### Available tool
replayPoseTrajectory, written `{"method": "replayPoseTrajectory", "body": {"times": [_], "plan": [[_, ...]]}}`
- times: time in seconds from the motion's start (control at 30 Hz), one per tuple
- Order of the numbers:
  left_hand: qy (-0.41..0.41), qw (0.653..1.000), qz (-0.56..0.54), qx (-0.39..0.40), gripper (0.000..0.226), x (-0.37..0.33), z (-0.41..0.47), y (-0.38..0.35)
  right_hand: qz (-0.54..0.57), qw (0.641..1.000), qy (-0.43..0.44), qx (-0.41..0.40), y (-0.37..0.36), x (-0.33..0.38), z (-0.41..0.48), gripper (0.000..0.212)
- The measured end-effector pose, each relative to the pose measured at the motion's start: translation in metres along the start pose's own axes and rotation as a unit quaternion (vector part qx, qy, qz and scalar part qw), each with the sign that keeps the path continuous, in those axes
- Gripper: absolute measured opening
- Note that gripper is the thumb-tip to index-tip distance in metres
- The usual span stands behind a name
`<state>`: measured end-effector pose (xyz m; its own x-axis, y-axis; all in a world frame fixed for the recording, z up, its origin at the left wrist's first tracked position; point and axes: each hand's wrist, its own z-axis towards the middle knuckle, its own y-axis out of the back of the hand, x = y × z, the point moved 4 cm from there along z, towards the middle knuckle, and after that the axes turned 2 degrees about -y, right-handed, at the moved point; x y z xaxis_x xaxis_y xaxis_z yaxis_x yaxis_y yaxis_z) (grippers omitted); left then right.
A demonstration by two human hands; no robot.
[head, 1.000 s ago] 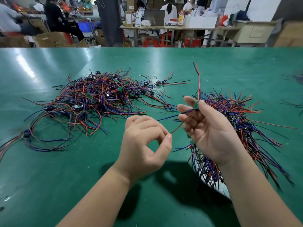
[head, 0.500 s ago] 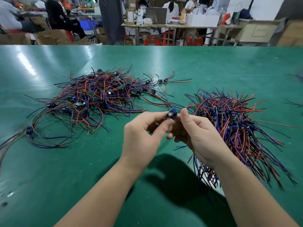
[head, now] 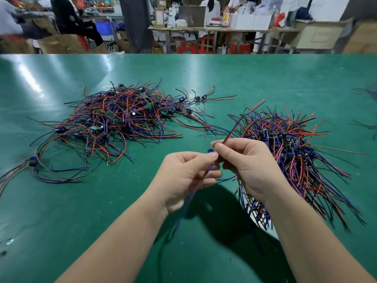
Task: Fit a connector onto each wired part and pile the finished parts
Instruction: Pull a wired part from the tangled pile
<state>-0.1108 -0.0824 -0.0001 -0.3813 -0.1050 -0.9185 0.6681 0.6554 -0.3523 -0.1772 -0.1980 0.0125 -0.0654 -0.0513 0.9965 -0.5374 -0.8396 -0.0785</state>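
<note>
My left hand (head: 184,176) and my right hand (head: 248,164) meet above the green table (head: 204,74), near its middle. The left fingers pinch a small blue connector (head: 209,151) whose blue wire hangs down past my wrist. The right thumb and fingers pinch a wired part (head: 234,129) with red and black leads that rise up and to the right. A loose tangle of red, blue and black wired parts (head: 122,119) lies at the left. A denser pile of wired parts with connectors (head: 285,144) lies at the right, behind my right hand.
A white tray edge (head: 271,231) shows under the right pile beside my right forearm. More stray wires (head: 367,125) lie at the table's far right. Beyond the table are workbenches, cardboard boxes, red stools and seated people.
The hands came together from apart, then the red and black leads swung up and right from my right hand. A blue wire now trails down from my left hand.
</note>
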Motion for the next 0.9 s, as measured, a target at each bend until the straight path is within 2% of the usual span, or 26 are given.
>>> {"method": "replayPoseTrajectory", "body": {"times": [0.07,0.13,0.27,0.37,0.5,0.57,0.7,0.83,0.9], "plan": [[-0.012,1.0,0.011,-0.005,0.007,0.0,0.001,0.001,-0.033,0.999,0.022,-0.012,0.001,0.001,0.0,0.008],[-0.008,0.999,0.032,0.01,0.013,-0.001,0.0,0.002,-0.032,0.998,0.042,-0.033,0.005,0.005,0.001,0.012],[0.049,0.985,0.109,0.124,0.022,0.0,-0.006,-0.002,0.049,0.991,0.075,-0.104,0.032,0.021,0.003,0.005],[0.095,0.969,0.135,0.186,0.014,0.007,-0.012,-0.008,0.121,0.98,0.081,-0.135,0.051,0.029,0.004,0.002],[0.104,0.963,0.146,0.202,0.008,0.008,-0.011,-0.006,0.156,0.977,0.051,-0.135,0.05,0.027,0.006,0.027],[0.1,0.96,0.145,0.218,0.01,0.007,-0.012,-0.005,0.189,0.971,0.039,-0.144,0.051,0.026,0.006,0.033],[0.064,0.965,0.164,0.192,0.023,0.007,-0.007,-0.001,0.198,0.962,0.048,-0.184,0.055,0.027,0.004,0.025],[0.059,0.975,0.143,0.158,0.019,0.007,-0.003,0.002,0.186,0.954,0.066,-0.224,0.06,0.026,0.003,0.024],[0.061,0.977,0.13,0.155,0.034,0.008,-0.003,0.002,0.177,0.956,0.077,-0.221,0.059,0.026,0.002,0.023]]}}
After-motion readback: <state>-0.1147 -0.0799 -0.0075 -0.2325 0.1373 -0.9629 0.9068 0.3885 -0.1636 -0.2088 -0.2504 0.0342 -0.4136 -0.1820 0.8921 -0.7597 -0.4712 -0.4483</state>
